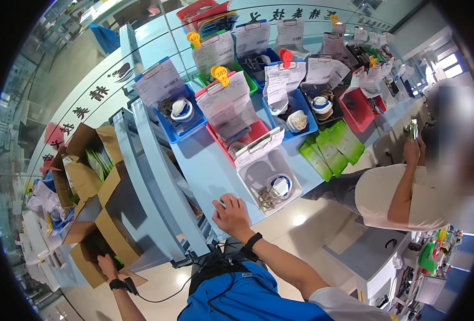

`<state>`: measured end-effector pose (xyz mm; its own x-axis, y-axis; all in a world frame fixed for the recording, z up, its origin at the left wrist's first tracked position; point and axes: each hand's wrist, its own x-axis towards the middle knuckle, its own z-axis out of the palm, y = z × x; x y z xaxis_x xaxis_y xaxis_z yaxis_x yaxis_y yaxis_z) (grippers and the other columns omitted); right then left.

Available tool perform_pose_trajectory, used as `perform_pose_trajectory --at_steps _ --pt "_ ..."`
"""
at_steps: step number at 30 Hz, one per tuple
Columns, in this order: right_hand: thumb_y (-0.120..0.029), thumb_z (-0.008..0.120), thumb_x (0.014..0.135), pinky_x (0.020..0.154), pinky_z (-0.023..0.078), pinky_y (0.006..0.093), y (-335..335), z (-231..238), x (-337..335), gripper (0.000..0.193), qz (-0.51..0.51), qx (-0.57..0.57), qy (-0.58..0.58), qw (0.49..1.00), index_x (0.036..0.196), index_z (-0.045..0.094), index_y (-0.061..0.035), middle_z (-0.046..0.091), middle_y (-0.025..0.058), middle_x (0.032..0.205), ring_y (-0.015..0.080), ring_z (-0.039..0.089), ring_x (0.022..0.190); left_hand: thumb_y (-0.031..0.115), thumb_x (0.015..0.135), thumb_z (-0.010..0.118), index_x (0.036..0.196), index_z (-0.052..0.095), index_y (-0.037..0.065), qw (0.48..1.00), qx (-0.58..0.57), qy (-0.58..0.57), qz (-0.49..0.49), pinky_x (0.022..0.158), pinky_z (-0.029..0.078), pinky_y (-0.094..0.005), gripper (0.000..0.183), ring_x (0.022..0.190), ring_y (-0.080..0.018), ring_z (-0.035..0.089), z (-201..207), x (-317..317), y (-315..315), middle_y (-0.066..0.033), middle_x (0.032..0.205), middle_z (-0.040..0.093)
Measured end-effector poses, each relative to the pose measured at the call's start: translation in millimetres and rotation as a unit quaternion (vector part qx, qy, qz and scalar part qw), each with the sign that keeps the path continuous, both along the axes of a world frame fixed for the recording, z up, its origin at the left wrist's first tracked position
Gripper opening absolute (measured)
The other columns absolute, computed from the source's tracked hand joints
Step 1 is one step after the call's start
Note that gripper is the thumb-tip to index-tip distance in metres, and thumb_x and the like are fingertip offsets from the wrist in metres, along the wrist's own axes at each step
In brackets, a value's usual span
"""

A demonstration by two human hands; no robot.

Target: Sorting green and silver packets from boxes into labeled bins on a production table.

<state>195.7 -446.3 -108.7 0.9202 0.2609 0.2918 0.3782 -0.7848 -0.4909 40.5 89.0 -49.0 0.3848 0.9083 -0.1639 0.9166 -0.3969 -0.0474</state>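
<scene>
My left hand (107,266) reaches down into an open cardboard box (90,262) at the lower left. Its fingertips are hidden inside, beside something green (117,261), so I cannot tell if they grip anything. My right hand (232,215) rests on the light blue table (199,171) with its fingers apart and nothing in it. Nearest to it is a white tray (297,184) holding a white-and-blue round item (280,185) and some small metal parts (267,200). A clipboard with a paper slip (259,148) stands at that tray's back edge.
Blue bins (186,132) and red bins (357,115) with clipped papers crowd the table's far side. Flat green packets (333,147) lie at its right edge. Another cardboard box (106,152) holds green packets. At right, a person (402,192) holds a small shiny item.
</scene>
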Motion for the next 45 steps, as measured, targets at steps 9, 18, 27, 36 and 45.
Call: perform_pose_trajectory --at_steps 9,18,27,36,45 --pt "-0.017 0.068 0.076 0.08 0.044 0.0398 -0.1 2.4 -1.7 0.033 -0.001 0.004 -0.008 1.0 0.109 0.064 -0.0101 0.055 0.0094 0.105 0.0267 0.055 0.109 0.021 0.087 0.054 0.103 0.055 -0.008 0.998 0.03 -0.03 -0.05 0.089 0.047 -0.0553 0.033 0.107 -0.05 0.06 -6.6 -11.2 12.4 -0.0334 0.107 0.065" --pt "-0.017 0.068 0.076 0.083 0.043 0.0403 -4.8 0.1 -1.5 0.033 -0.004 0.004 -0.002 1.0 0.109 0.062 -0.011 0.054 0.0087 0.104 0.0264 0.054 0.108 0.021 0.088 0.055 0.105 0.055 -0.006 0.997 0.022 -0.047 -0.062 0.09 0.047 -0.0538 0.032 0.11 -0.0493 0.06 -12.2 -11.5 14.1 -0.0336 0.111 0.064" --pt "-0.022 0.066 0.079 0.087 0.043 0.0409 -3.4 3.6 -5.1 0.035 0.006 0.0 0.015 1.0 0.112 0.06 -0.0103 0.054 0.0095 0.108 0.0261 0.051 0.112 0.019 0.09 0.051 0.101 0.054 -0.011 0.994 0.039 -0.059 -0.089 0.084 0.045 -0.0548 0.032 0.1 -0.0515 0.059 -18.2 -23.8 31.6 -0.0357 0.101 0.063" --pt "-0.022 0.065 0.079 0.087 0.043 0.0412 -6.6 2.3 -5.8 0.035 0.002 -0.008 0.003 1.0 0.113 0.06 -0.0102 0.054 0.0109 0.108 0.027 0.052 0.113 0.026 0.094 0.044 0.094 0.052 -0.008 0.984 0.026 -0.108 -0.138 0.079 0.043 -0.0565 0.035 0.094 -0.0533 0.058 -29.5 -28.6 33.4 -0.0355 0.095 0.061" --pt "-0.018 0.067 0.077 0.082 0.044 0.0407 -10.3 1.9 -5.4 0.034 -0.004 0.018 -0.016 1.0 0.11 0.062 -0.0102 0.054 0.0099 0.104 0.0267 0.053 0.108 0.028 0.096 0.043 0.095 0.052 -0.009 0.977 0.01 -0.123 -0.174 0.079 0.042 -0.0547 0.038 0.095 -0.0521 0.056 -30.0 -31.3 41.0 -0.0351 0.099 0.06"
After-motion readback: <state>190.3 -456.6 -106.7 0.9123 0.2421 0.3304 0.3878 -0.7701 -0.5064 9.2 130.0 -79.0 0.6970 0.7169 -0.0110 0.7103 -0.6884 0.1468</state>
